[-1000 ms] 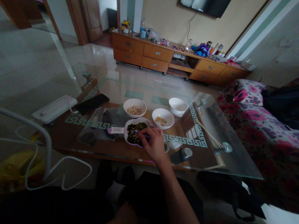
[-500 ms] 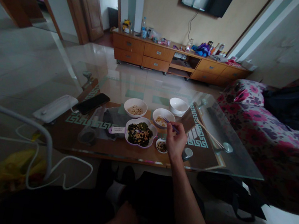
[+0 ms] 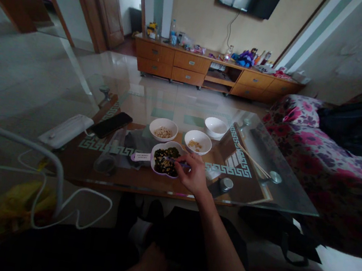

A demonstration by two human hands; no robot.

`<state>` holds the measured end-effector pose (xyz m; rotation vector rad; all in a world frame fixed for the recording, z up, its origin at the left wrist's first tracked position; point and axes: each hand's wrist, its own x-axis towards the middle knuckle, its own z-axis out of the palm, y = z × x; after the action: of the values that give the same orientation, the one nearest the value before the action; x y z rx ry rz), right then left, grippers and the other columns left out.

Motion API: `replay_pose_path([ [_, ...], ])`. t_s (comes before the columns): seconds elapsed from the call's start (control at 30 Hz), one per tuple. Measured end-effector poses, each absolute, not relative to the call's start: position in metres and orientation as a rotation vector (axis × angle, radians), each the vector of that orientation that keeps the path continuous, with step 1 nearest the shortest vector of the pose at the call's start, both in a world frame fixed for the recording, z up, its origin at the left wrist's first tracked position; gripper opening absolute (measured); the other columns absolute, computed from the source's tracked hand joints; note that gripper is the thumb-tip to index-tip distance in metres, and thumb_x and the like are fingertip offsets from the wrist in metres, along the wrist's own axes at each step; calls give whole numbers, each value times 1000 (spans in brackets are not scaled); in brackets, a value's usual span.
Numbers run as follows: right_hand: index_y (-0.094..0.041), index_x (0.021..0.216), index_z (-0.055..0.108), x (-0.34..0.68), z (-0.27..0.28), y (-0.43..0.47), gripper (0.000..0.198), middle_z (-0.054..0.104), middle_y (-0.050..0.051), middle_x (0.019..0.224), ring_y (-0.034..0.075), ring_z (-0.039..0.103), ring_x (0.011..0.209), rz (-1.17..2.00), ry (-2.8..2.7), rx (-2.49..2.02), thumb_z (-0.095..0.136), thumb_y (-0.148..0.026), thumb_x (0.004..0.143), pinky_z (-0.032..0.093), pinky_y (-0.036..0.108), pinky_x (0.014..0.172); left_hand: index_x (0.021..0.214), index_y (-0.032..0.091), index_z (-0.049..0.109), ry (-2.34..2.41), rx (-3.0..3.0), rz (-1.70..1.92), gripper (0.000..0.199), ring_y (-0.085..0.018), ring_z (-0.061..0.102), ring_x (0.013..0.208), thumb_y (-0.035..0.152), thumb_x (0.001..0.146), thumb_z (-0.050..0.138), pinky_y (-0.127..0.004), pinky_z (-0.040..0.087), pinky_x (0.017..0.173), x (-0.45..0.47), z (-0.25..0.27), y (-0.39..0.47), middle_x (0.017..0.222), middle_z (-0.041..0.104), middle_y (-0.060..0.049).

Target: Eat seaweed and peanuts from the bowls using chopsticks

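Observation:
My right hand (image 3: 192,173) is closed around a slim purple utensil (image 3: 174,160); I cannot tell whether it is a spoon or a fork. Its end reaches over a lilac flower-shaped bowl (image 3: 151,160) of dark green food sprinkled with light bits. Behind that stands a white bowl (image 3: 209,147) with some pale pieces inside. A second white bowl (image 3: 150,128), to its left, holds more pale pieces that look like peanuts. My hand hides the small sauce dish. Low in the view, my left hand (image 3: 155,260) rests by my lap in shadow, its fingers hidden.
Another white bowl (image 3: 216,127) stands farther back on the glass table (image 3: 280,203). Chopsticks (image 3: 255,162) and a small round-lidded jar (image 3: 226,184) are to the right. A phone (image 3: 113,125), a white case (image 3: 65,130) and a white cable (image 3: 95,193) lie left.
My right hand has moved left and toward me with the purple utensil, from the white bowl to the flower-shaped bowl. It now covers the small sauce dish. My left hand stays put.

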<state>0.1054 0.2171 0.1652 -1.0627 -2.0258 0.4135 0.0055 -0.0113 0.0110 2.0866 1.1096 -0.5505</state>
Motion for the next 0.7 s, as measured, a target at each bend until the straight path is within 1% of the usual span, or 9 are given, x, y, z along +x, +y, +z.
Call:
replay_pose_path([
  [0.1,-23,89,74,105,164,218,15,67,6,82,26,62,84,400,-2032,-1065,64,-34,93,48,40,81,121,3,75,1090,2095,-630,34,-45,62,122,14,91,64,-60,42,108,8,24,-7,124,67,-30],
  [0.23,-23,89,74,104,164,218,14,66,6,80,25,61,82,379,-2047,-1054,65,-33,93,47,39,79,124,6,74,1098,2084,-676,34,-42,62,123,12,95,57,-59,45,108,9,41,-1,126,67,-26],
  [0.33,-24,90,74,104,165,218,11,67,6,82,26,61,84,368,-2068,-1069,65,-31,93,47,39,80,128,5,71,1088,2089,-723,36,-41,59,128,15,96,57,-57,44,112,9,49,1,132,64,-26],
  [0.5,-23,91,73,103,164,218,9,66,6,84,26,62,86,358,-2094,-1066,66,-28,92,48,39,83,131,10,70,1067,2112,-724,38,-39,57,132,15,96,57,-56,42,114,9,53,1,137,62,-22],
  [0.63,-24,93,73,102,164,219,8,68,7,89,27,62,91,373,-2106,-1074,66,-27,92,49,39,84,132,6,69,1072,2098,-748,39,-38,57,132,14,98,52,-54,40,116,10,54,0,137,62,-23],
  [0.7,-24,93,73,102,165,218,7,69,6,89,27,63,90,377,-2114,-1077,66,-27,92,49,39,85,131,7,70,1072,2116,-766,39,-38,58,131,14,97,52,-53,39,116,10,55,1,136,63,-22],
])
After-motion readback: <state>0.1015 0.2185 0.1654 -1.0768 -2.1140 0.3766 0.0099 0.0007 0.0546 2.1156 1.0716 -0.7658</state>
